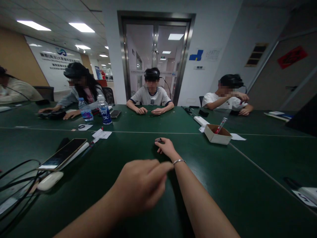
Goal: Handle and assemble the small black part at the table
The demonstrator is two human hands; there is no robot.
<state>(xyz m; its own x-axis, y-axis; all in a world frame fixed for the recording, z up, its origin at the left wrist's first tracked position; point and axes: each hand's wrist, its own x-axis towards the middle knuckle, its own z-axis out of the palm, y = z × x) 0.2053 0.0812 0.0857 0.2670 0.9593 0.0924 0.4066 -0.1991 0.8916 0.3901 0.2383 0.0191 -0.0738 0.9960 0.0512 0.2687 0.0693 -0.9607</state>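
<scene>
My right hand (167, 147) reaches out over the green table (223, 185), a silver bracelet on its wrist. Its fingers are curled around a small dark object (158, 140) at the fingertips, pressed to the tabletop. My left hand (143, 185) hovers closer to me, raised above the table. Its fingers are loosely curled with the index finger pointing right toward my right wrist. Nothing shows in it.
A phone (62, 154) on a white power bank, a white case (50, 180) and black cables (15, 185) lie at the left. Two water bottles (105, 110) stand further back. An open cardboard box (218, 134) sits at the right. Three people sit across the table, another at the far left.
</scene>
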